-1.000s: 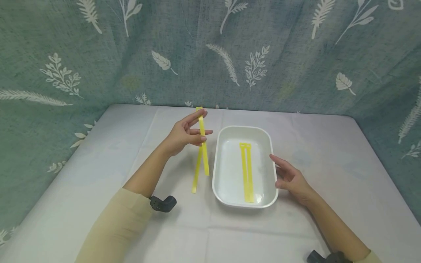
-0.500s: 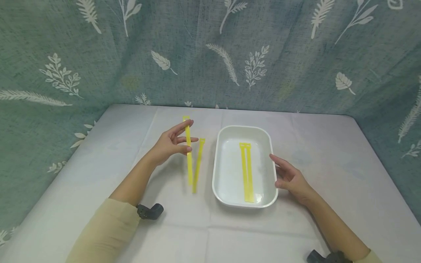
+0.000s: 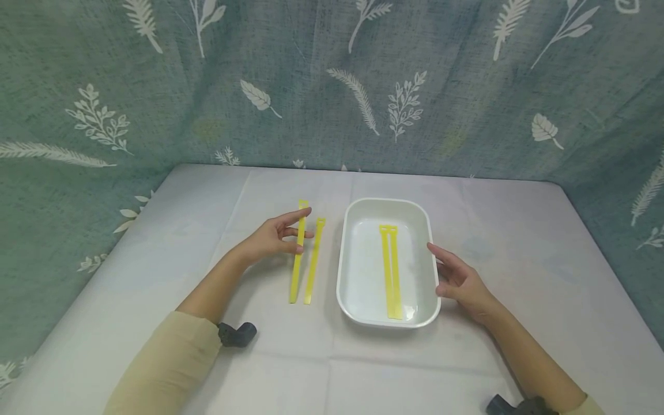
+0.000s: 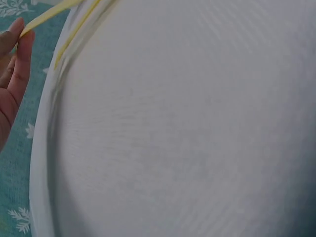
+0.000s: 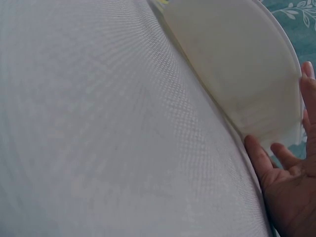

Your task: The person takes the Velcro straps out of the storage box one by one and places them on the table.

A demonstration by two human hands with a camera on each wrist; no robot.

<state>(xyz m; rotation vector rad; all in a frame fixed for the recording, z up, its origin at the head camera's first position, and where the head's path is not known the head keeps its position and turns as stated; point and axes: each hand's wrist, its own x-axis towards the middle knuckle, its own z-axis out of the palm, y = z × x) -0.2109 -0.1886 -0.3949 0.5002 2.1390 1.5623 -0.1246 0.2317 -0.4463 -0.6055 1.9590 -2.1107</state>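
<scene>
In the head view my left hand (image 3: 270, 239) pinches a flat yellow cable strap (image 3: 295, 279) with a slotted head between thumb and fingers. That strap slants down toward the cloth; the left wrist view shows the pinched strap (image 4: 47, 17) too. Just right of it, a second yellow strap (image 3: 313, 268) lies on the table. Two more yellow straps (image 3: 396, 276) lie side by side inside a white tray (image 3: 358, 294). Against the tray's right side rest the fingertips of my right hand (image 3: 464, 288), its fingers loosely extended; the right wrist view shows this hand (image 5: 291, 187) beside the tray wall.
A white cloth (image 3: 415, 369) covers the table. Behind the far edge hangs a green-blue curtain (image 3: 301, 52) with white leaf prints. A dark wrist camera (image 3: 237, 334) sits on the left forearm, another (image 3: 519, 405) on the right.
My left hand has moved left and down toward the cloth with its strap, clear of the second strap, whose head now shows. The right hand and tray have stayed put.
</scene>
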